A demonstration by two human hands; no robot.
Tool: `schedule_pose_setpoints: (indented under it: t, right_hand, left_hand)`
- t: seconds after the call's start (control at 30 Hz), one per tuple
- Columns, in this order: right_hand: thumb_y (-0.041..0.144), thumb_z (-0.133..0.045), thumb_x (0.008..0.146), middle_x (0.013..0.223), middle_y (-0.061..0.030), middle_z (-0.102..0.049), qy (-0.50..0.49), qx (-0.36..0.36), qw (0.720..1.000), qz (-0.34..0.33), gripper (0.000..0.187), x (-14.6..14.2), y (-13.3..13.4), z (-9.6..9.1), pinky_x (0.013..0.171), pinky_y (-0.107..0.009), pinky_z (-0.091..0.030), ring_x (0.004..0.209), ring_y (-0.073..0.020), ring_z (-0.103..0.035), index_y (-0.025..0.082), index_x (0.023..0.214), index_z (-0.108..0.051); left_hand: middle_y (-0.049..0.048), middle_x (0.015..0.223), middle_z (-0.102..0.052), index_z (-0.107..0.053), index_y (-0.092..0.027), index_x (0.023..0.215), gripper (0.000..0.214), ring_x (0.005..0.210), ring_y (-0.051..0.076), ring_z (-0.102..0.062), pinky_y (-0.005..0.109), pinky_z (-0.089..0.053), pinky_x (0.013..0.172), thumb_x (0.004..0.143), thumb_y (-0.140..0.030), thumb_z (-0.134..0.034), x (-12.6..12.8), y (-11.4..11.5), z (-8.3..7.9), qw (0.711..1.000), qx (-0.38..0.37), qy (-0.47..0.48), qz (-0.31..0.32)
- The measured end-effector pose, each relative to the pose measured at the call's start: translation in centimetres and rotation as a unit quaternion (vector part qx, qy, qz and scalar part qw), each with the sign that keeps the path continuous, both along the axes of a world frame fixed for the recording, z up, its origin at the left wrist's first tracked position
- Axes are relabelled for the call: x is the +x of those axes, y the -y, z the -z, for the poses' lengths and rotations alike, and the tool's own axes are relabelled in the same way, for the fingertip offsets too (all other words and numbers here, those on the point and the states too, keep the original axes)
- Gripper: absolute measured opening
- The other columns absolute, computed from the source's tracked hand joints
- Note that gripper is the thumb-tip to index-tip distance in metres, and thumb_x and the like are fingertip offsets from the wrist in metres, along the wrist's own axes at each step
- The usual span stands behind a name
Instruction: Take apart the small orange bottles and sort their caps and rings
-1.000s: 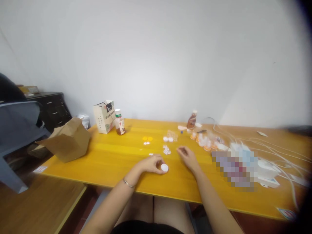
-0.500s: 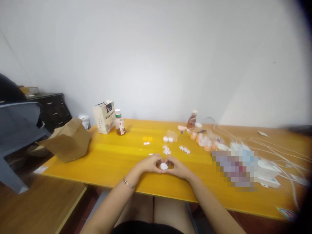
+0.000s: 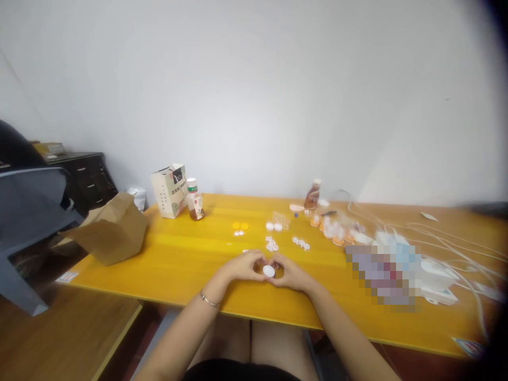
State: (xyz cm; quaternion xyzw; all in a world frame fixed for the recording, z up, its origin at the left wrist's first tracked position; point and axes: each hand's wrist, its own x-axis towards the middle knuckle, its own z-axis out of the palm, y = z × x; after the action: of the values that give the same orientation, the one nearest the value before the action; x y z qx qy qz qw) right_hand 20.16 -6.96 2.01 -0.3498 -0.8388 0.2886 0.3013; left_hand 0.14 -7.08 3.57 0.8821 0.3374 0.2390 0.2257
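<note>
Yellow wooden table, one. On it: cream printed paper gift bag, upright; bottle with green-banded white cap, beside the bag; brown paper bag, crumpled, at the table's left end; small brown bottle; clear cups with orange bases; white cables. Off the table: grey chair; black cabinet.

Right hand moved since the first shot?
Yes: the right hand moved left and toward the person, off the small white pieces, which now lie uncovered beyond it.
</note>
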Motion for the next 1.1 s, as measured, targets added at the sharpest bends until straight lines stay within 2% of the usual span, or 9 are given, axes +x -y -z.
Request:
schedule_pose_setpoints:
  t: [0.27, 0.43, 0.53, 0.67, 0.83, 0.97, 1.1]
  right_hand:
    - [0.02, -0.062, 0.06, 0.072, 0.0013, -0.057, 0.003, 0.006, 1.0, 0.025, 0.019, -0.4, 0.1, 0.6, 0.062, -0.025, -0.042, 0.066, -0.0141, -0.051, 0.018, 0.078, -0.057]
    - [0.021, -0.06, 0.062, 0.069, 0.0019, -0.056, -0.01, 0.009, 0.999, 0.036, 0.015, -0.6, 0.2, 0.7, 0.06, -0.024, -0.042, 0.063, -0.0134, -0.051, 0.018, 0.077, -0.057]
    - [0.02, -0.06, 0.061, 0.07, 0.0013, -0.056, -0.016, 0.018, 0.999, 0.032, 0.016, -0.6, 0.2, 0.7, 0.063, -0.025, -0.043, 0.066, -0.0138, -0.051, 0.018, 0.077, -0.057]
    - [0.02, -0.063, 0.06, 0.072, 0.001, -0.055, -0.004, 0.02, 0.999, 0.039, 0.019, -0.4, 0.1, 0.8, 0.064, -0.026, -0.044, 0.068, -0.0142, -0.052, 0.018, 0.078, -0.057]
    - [0.019, -0.062, 0.061, 0.074, 0.0006, -0.056, 0.004, 0.024, 0.999, 0.032, 0.02, -0.3, 0.0, 0.8, 0.065, -0.026, -0.043, 0.069, -0.0142, -0.051, 0.019, 0.079, -0.057]
    - [0.019, -0.062, 0.061, 0.074, 0.0006, -0.056, 0.009, 0.023, 0.999, 0.03, 0.02, -0.3, -0.1, 0.9, 0.064, -0.026, -0.043, 0.069, -0.0141, -0.051, 0.019, 0.08, -0.057]
    - [0.019, -0.062, 0.062, 0.074, 0.0007, -0.055, 0.011, 0.026, 0.999, 0.029, 0.018, -0.3, -0.2, 1.0, 0.064, -0.025, -0.042, 0.069, -0.0138, -0.051, 0.019, 0.079, -0.058]
  left_hand:
    - [0.0012, 0.076, -0.063, -0.063, -0.015, 0.078, 0.025, 0.07, 0.015, -0.056, 0.021, -0.041, 0.066, 0.059, -0.03, -0.067, 0.7, -0.3, 0.9, 0.998, -0.014, 0.016, -0.051]
    - [0.0023, 0.077, -0.064, -0.063, -0.014, 0.081, 0.027, 0.07, 0.015, -0.056, 0.021, -0.042, 0.064, 0.06, -0.029, -0.066, 0.9, -0.7, 1.0, 0.987, -0.04, 0.114, -0.107]
    - [0.0028, 0.078, -0.064, -0.062, -0.014, 0.081, 0.025, 0.072, 0.015, -0.056, 0.022, -0.042, 0.065, 0.062, -0.029, -0.064, 0.9, -2.5, 0.6, 0.977, -0.024, 0.148, -0.15]
    - [0.0039, 0.076, -0.063, -0.062, -0.014, 0.076, 0.023, 0.072, 0.017, -0.056, 0.024, -0.041, 0.066, 0.062, -0.032, -0.065, 1.2, -6.8, -0.5, 0.967, 0.035, 0.062, -0.244]
    - [0.0096, 0.078, -0.063, -0.062, -0.014, 0.069, 0.013, 0.085, 0.024, -0.055, 0.026, -0.038, 0.07, 0.062, -0.025, -0.063, 2.3, -11.6, -1.4, 0.956, 0.058, 0.023, -0.285]
    - [0.0134, 0.08, -0.062, -0.062, -0.013, 0.067, 0.012, 0.088, 0.028, -0.055, 0.029, -0.037, 0.07, 0.063, -0.024, -0.062, 3.1, -13.0, -1.1, 0.953, 0.059, -0.008, -0.299]
    - [0.0147, 0.084, -0.061, -0.061, -0.012, 0.071, 0.015, 0.091, 0.029, -0.054, 0.031, -0.037, 0.074, 0.068, -0.026, -0.059, 3.5, -13.0, -0.6, 0.95, 0.057, -0.025, -0.306]
